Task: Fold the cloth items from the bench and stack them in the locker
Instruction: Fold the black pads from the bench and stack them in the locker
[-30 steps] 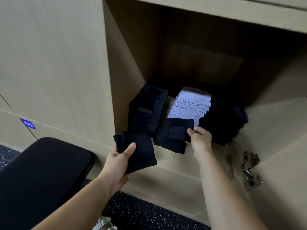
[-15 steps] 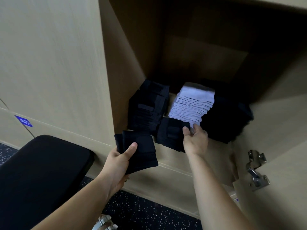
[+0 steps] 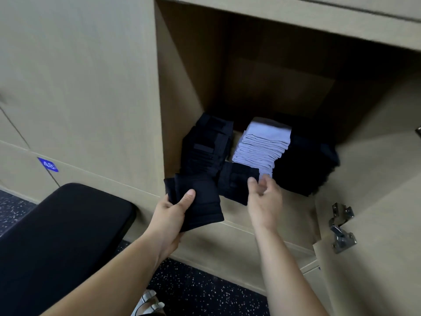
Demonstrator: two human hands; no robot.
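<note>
One black cloth (image 3: 200, 201) in left hand (image 3: 169, 213); right hand (image 3: 264, 197) beside second cloth (image 3: 237, 181).

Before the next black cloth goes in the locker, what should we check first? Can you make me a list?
1. Left hand grips the folded black cloth securely: ok.
2. Right hand is relaxed and holds nothing: ok.
3. Locker door is swung aside on the right, so the locker is open: ok.
4. White stack sits even, not toppling: ok.
5. Front black cloth lies fully on the locker floor: cannot tell.
6. There is height left above the left black stack: ok.
</note>
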